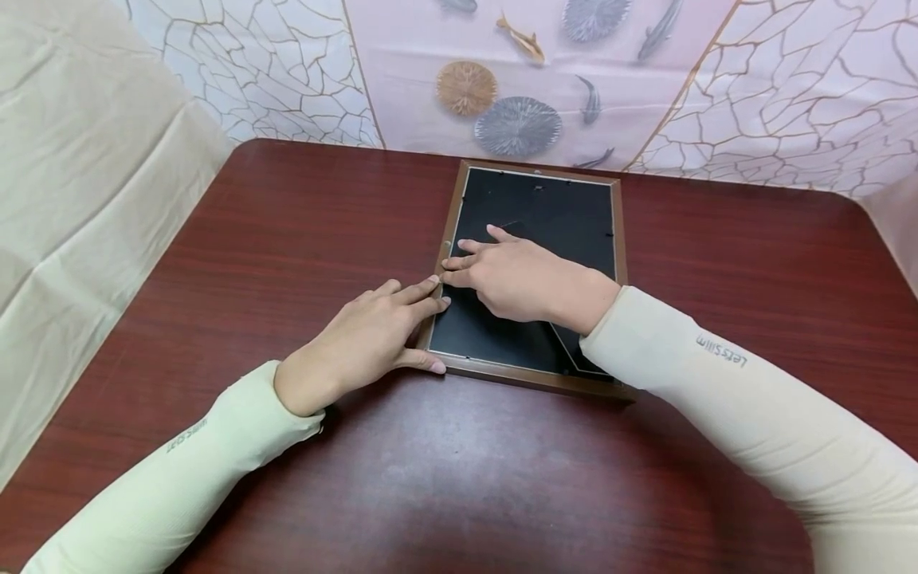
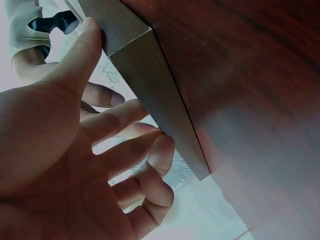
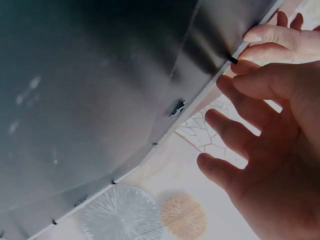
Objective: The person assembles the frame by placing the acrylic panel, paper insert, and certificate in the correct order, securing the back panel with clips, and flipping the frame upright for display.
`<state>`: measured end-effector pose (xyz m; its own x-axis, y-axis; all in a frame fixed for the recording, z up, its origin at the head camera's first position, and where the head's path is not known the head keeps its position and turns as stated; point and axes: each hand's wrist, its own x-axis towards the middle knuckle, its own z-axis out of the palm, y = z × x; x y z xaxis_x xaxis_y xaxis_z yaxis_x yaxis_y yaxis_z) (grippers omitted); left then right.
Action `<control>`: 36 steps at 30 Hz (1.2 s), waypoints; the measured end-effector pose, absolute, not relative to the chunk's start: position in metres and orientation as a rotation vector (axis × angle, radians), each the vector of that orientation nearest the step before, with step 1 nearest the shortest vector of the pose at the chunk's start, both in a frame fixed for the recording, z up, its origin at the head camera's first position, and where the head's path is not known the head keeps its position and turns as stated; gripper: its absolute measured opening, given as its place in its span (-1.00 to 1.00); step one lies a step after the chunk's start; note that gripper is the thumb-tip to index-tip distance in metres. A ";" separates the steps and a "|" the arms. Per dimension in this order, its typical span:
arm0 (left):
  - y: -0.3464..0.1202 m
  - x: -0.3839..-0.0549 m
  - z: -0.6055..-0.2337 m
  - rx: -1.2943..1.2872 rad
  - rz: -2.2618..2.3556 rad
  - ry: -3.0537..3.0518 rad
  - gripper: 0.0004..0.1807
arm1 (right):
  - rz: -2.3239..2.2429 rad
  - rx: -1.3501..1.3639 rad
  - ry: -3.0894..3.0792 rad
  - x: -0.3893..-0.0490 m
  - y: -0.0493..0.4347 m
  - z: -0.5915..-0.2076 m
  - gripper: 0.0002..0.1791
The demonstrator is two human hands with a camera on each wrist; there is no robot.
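Observation:
A picture frame (image 1: 527, 383) with brown edges lies face down, its black backing board (image 1: 502, 343) up. Small dark tabs line the edge; one tab (image 3: 233, 59) is close to the right fingertips in the right wrist view. My left hand (image 1: 366, 331) rests at the frame's left side, fingertips on the rail and thumb by the near left corner. My right hand (image 1: 519, 279) reaches across the backing, its fingers extended to the left rail beside the left fingertips. A stand leg seems to lie on the backing, partly hidden under the right hand and forearm.
The frame lies on a dark red wooden table (image 1: 323, 215), near its far edge. Behind hangs a patterned cloth (image 1: 516, 127) with fish and round shapes. Pale fabric (image 1: 79, 191) hangs along the left side. Both forearms wear light sleeves (image 1: 688, 359).

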<state>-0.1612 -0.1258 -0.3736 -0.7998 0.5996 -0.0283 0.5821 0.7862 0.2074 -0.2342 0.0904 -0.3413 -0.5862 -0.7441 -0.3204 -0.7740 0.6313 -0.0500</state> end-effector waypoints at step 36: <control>-0.125 -0.160 -0.376 0.953 0.247 2.889 -0.04 | 0.282 -1.128 2.636 -0.217 0.100 -0.356 -0.30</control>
<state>-0.1600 -0.1249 -0.3756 -0.8014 0.5972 -0.0343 0.5827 0.7923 0.1808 -0.2170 0.1000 -0.3562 -0.6648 -0.6792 -0.3109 -0.7297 0.6796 0.0756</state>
